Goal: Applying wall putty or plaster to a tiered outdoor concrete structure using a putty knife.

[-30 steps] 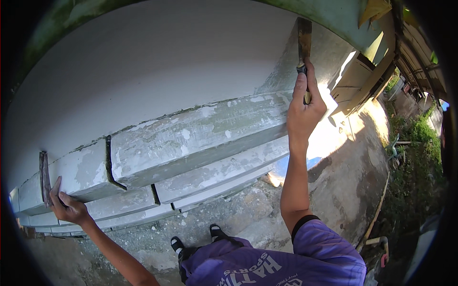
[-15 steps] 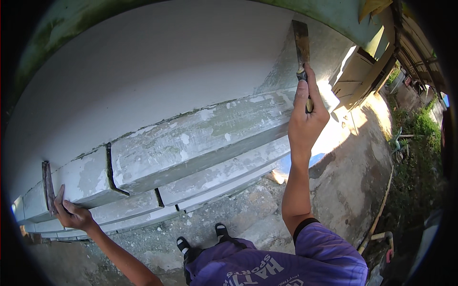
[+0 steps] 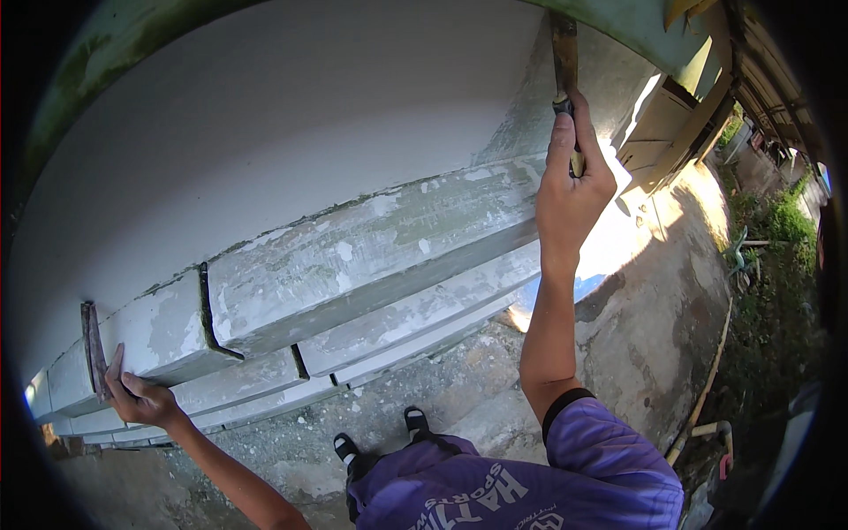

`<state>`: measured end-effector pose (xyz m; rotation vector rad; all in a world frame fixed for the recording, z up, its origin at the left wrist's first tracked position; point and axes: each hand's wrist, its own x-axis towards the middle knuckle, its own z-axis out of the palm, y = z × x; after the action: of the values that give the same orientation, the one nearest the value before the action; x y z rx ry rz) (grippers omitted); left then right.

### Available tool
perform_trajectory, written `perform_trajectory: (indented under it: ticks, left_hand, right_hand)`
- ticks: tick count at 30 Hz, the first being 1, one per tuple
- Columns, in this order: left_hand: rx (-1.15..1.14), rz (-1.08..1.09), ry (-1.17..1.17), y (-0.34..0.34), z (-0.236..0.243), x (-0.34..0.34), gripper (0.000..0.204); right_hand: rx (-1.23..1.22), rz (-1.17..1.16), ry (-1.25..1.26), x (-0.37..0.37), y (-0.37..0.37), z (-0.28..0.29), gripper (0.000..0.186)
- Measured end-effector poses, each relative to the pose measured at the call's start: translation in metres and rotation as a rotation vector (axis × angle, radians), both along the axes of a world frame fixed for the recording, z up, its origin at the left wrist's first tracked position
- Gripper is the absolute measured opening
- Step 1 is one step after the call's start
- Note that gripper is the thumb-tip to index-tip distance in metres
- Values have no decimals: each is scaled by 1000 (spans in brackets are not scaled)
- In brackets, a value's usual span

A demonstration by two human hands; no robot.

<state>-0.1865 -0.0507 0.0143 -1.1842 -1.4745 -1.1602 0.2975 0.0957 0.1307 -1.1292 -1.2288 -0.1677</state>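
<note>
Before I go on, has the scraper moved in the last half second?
Yes. The scraper in the right hand has moved up the wall, farther from the pale ledge below.

There are two hands (image 3: 576,199), one scraper (image 3: 566,60), two sandals (image 3: 345,445) and one shirt (image 3: 574,481).

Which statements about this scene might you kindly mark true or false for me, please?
1. The right hand grips a flat hand scraper with a dark-stained metal blade. True.
2. The blade points back toward the purple short-sleeved shirt. False: it points away from the shirt.
3. The left hand is beside the patchy grey-and-white stepped ledge. True.
4. The person stands barefoot. False: black-and-white footwear shows.
5. Leafy green plants grow at the picture's right. True.
</note>
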Motion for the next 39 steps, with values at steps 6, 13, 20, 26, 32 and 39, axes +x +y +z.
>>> perform_trajectory:
  ticks: [6, 13, 20, 26, 32, 39]
  left_hand:
    - [16, 20, 39, 8, 4, 6, 38]
    - [25, 20, 65, 8, 6, 4, 40]
    - [13, 37, 67, 3, 4, 3, 40]
    - [12, 28, 107, 5, 3, 5, 39]
    - [10, -17, 9, 5, 6, 7, 38]
    - [-23, 11, -24, 3, 3, 7, 37]
  right_hand:
    - [-26, -7, 9, -1, -10, -8, 33]
    - [14, -50, 3, 0, -6, -12, 32]
    - [31, -42, -2, 0, -6, -3, 33]
    - [-1, -49, 11, -2, -3, -6, 34]
    - [94, -56, -110, 4, -10, -26, 33]
    - [7, -79, -39, -5, -9, -3, 34]
